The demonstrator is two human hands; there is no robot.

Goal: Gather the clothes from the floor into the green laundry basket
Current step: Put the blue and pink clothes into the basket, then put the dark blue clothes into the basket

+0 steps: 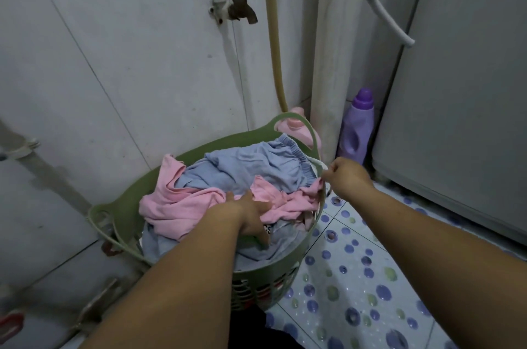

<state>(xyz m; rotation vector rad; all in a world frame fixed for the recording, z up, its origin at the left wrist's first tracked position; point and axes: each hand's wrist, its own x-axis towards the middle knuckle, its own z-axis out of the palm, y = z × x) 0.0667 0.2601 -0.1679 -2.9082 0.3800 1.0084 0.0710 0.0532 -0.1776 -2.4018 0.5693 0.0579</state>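
The green laundry basket (199, 150) stands against the wall, heaped with clothes. A blue garment (256, 163) lies on top at the back, a pink garment (182, 203) across the middle, and more blue cloth (159, 246) at the front. My left hand (251, 214) presses down into the pile, its fingers spread over pink and blue cloth. My right hand (345, 174) is at the basket's right rim, fingers curled, pinching a white piece of cloth (319, 163) there.
A tap (242, 3) and a tan hose (275, 43) hang on the tiled wall above. A pink bottle (293, 126) and a purple bottle (356, 126) stand in the corner. A grey appliance (456, 92) fills the right. The floor (356, 277) has dotted tiles.
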